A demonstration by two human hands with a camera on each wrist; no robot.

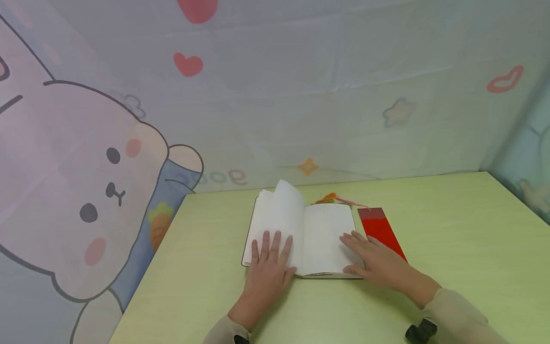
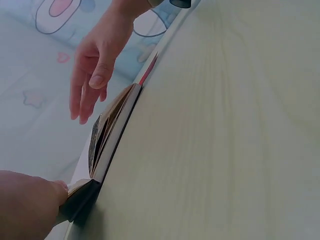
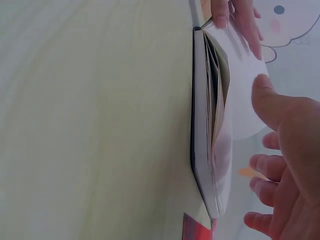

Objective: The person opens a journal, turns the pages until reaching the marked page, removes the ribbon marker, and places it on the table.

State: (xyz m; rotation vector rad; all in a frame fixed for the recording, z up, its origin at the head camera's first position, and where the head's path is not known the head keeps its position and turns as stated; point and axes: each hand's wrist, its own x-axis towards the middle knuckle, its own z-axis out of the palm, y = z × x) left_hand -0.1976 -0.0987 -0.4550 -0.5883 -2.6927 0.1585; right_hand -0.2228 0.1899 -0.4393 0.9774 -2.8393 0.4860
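Note:
An open notebook [image 1: 328, 234] with blank white pages lies on the table, one left-hand leaf [image 1: 287, 203] curling up at its far end. My left hand [image 1: 267, 274] rests on the lower left page, fingers straight and spread. Over the right page's outer edge is my right hand [image 1: 378, 260], fingers extended; the left wrist view shows this right hand [image 2: 97, 65] raised above the notebook [image 2: 109, 145], holding nothing. A red bookmark [image 1: 382, 229] lies right of the notebook, partly behind my right hand. In the right wrist view, the page edges [image 3: 202, 110] stand slightly apart.
The pale yellow-green table [image 1: 447, 215] extends around the notebook. An orange and green tassel [image 1: 327, 198] with a pink cord lies beyond the right page, joined to the bookmark. Behind the table hangs a printed cloth [image 1: 266, 105] with a cartoon rabbit and hearts.

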